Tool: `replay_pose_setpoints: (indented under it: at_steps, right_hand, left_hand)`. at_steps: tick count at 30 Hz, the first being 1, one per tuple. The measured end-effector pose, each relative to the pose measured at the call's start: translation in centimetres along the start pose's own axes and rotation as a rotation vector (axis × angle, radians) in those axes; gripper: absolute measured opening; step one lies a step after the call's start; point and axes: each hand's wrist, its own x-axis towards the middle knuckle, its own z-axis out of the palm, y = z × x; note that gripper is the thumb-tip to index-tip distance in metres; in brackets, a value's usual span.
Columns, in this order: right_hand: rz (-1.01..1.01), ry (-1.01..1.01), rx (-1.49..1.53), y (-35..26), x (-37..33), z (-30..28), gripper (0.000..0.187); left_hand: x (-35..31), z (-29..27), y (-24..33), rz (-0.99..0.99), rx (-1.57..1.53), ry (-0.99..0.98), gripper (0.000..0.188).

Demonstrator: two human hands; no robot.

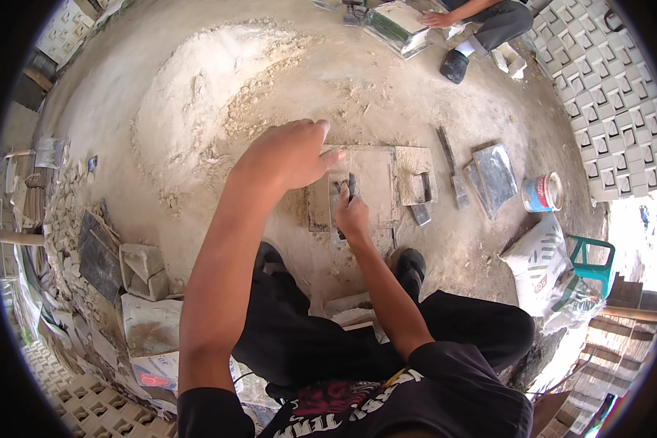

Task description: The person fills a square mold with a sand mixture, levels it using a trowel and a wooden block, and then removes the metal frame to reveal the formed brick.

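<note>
Above a mortar-filled rectangular mould [372,171] on the ground in front of me, my left hand [288,157] is raised, thumb and fingertips apart. Nothing shows in it, though its palm side is hidden. My right hand [352,215] is lower, at the mould's near part, its fingers wrapped round the dark handle of a trowel [352,184]; most of the trowel's blade is hidden. Against the mould's right side sits a flat, sandy plate [415,175] with a raised grip. A small dark metal piece [421,214] lies just below that plate.
A pale powder heap [197,91] spreads at the far left. To the right are a long-handled scraper [456,179], dark plates [494,179], a paint can [542,193], a white sack [540,266] and a green stool [593,259]. A co-worker's hand [436,20] rests on another mould [398,29].
</note>
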Motion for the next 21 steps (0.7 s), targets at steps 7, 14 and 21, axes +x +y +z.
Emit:
replay_pose_setpoints:
  at_steps: [7,14,21]
  right_hand:
    - [-0.111,-0.017,-0.086,0.1,-0.3,2.9,0.057]
    - [-0.104,-0.027,-0.014,-2.4,0.2,2.2,0.055]
    - [-0.073,-0.057,-0.081,-2.5,1.9,2.6,0.062]
  left_hand:
    - [-0.2,-0.2,0.0,0.009,-0.024,0.016,0.061]
    - [-1.2,-0.5,-1.1,-0.01,-0.043,0.073,0.06]
    - [-0.9,-0.5,-3.4,-0.073,-0.039,0.079,0.058]
